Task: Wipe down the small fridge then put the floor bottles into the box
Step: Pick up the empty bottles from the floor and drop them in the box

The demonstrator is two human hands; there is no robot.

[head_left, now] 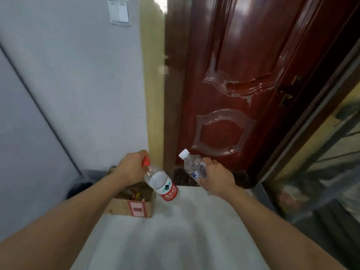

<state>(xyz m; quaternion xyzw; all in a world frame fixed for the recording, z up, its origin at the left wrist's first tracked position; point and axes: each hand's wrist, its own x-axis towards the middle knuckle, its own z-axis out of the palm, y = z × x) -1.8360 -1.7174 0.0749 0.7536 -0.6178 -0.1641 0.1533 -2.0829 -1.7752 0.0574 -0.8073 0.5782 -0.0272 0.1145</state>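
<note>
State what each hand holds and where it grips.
Left hand holds the red-capped bottle by its neck; right hand grips the white-capped bottle around its body.

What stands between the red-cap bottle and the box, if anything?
Nothing visible. The left hand holds the red-cap bottle by its neck, just above the right edge of the open box, which already holds some things.

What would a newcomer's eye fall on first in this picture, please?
First, the two bottles held up at centre: the left hand grips the red-capped bottle near its neck, and the right hand holds the white-capped bottle by its body. Next, the glossy red door fills the upper right. The open box sits on the floor below the left hand.
</note>
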